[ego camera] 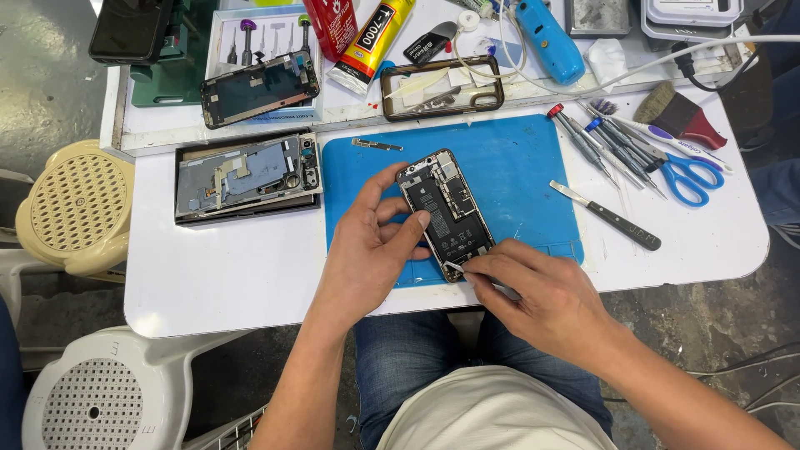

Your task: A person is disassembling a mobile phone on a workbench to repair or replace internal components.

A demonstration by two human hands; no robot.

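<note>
An opened phone (444,212) with its battery and boards showing lies on a blue work mat (517,158). My left hand (371,242) grips the phone's left edge, thumb and fingers around it. My right hand (533,287) pinches a thin metal tool (457,269) whose tip touches the phone's lower end.
Left of the mat lies a removed phone panel (246,177). Behind are another phone frame (258,87), a brown case (442,87), glue tubes (371,42) and a blue tool (547,39). Screwdrivers (596,142), blue scissors (692,175), a knife-like tool (608,217) and a brush (679,112) lie right. Plastic stools (79,204) stand left.
</note>
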